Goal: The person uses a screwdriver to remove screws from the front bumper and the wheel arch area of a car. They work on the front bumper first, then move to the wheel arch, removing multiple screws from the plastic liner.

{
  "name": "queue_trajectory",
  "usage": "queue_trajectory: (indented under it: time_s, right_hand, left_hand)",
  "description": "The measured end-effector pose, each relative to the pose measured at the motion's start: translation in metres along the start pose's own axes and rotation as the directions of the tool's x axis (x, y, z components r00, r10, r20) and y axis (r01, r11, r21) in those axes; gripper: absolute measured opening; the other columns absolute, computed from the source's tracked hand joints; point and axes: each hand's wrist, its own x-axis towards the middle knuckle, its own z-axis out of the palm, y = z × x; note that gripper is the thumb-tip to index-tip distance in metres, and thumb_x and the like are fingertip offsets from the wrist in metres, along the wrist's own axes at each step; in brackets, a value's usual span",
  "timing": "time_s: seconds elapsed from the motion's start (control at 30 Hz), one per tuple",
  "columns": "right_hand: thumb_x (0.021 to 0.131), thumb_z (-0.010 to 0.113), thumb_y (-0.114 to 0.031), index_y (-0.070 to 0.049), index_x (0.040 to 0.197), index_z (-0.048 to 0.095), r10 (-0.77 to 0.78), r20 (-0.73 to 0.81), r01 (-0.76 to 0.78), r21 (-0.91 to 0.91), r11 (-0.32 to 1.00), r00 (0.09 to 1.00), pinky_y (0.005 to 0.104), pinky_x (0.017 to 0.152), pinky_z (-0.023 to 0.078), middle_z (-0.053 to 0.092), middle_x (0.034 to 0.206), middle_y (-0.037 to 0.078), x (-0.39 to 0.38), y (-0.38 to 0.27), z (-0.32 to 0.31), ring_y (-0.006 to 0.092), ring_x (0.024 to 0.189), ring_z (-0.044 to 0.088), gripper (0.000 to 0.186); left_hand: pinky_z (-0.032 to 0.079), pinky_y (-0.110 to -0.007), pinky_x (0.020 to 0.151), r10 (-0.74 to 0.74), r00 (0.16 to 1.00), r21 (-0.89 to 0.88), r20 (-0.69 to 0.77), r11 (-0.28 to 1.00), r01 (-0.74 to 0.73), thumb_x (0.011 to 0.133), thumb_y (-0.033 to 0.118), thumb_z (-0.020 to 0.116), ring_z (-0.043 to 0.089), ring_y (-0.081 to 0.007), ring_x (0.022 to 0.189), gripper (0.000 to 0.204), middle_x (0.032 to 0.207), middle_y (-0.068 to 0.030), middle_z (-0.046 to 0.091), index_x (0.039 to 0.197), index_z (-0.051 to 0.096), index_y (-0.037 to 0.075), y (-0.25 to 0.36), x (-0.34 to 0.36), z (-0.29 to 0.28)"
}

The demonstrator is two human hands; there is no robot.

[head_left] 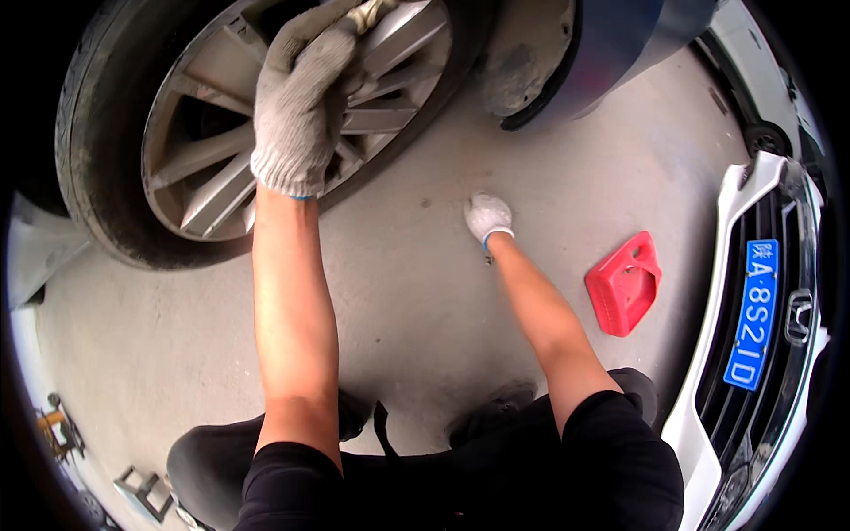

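My left hand (pixel 302 106), in a grey knitted glove, is raised at the wheel (pixel 204 195), a silver multi-spoke alloy rim with a black tyre. Its fingers are bent around something at the upper part of the rim that I cannot make out; a small pale metallic bit shows at the fingertips. My right hand (pixel 487 215), in a white knitted glove, hangs lower over the grey floor (pixel 425 292), to the right of the tyre. Its fingers are curled and whether they hold anything is hidden.
Dark blue bodywork (pixel 620 44) with a black lower edge hangs beside the wheel. A red plastic container (pixel 611 296) lies on the floor at right, near a white car's front grille (pixel 713 442). Metal equipment (pixel 142 491) stands at lower left. My bent legs (pixel 199 460) are below.
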Motion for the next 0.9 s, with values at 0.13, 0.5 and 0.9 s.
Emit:
queue_trajectory:
  time_s: [0.13,0.5,0.9]
  right_hand:
    - [0.089,0.059,-0.024,-0.003,0.097,0.067,0.054,-0.105,-0.005,0.417,0.909,0.993,0.0455,0.076,0.052,0.068,0.092,0.022,-0.005,-0.011,-0.024,0.0366,0.084,0.066,0.024]
    - [0.094,0.054,-0.006,0.006,0.112,0.058,-0.124,-0.117,0.081,0.962,-0.259,0.985,0.0248,0.059,0.043,0.057,0.083,0.005,-0.032,-0.045,-0.166,0.0095,0.066,0.050,0.022]
    - [0.093,0.050,-0.004,0.009,0.110,0.060,-0.122,-0.217,0.190,0.960,-0.204,0.968,0.0237,0.056,0.043,0.057,0.081,0.006,-0.058,-0.054,-0.230,0.0090,0.064,0.049,0.023]
  left_hand:
    - [0.034,-0.022,0.051,-0.203,0.918,-0.092,0.342,0.965,0.247,0.090,0.036,0.069,0.040,-0.0061,0.057,0.046,0.070,0.0029,0.047,0.119,0.065,0.001,-0.025,-0.030,-0.054]
    - [0.024,-0.023,0.042,-0.558,0.813,0.008,0.170,0.825,0.565,0.094,0.023,0.061,0.029,-0.0058,0.046,0.028,0.059,0.0042,0.039,0.111,0.064,0.001,-0.077,-0.067,-0.068]
    - [0.030,-0.023,0.043,-0.456,0.860,-0.090,0.229,0.870,0.485,0.091,0.012,0.062,0.037,-0.0064,0.047,0.021,0.062,0.0018,0.049,0.107,0.066,-0.002,-0.044,-0.049,-0.035]
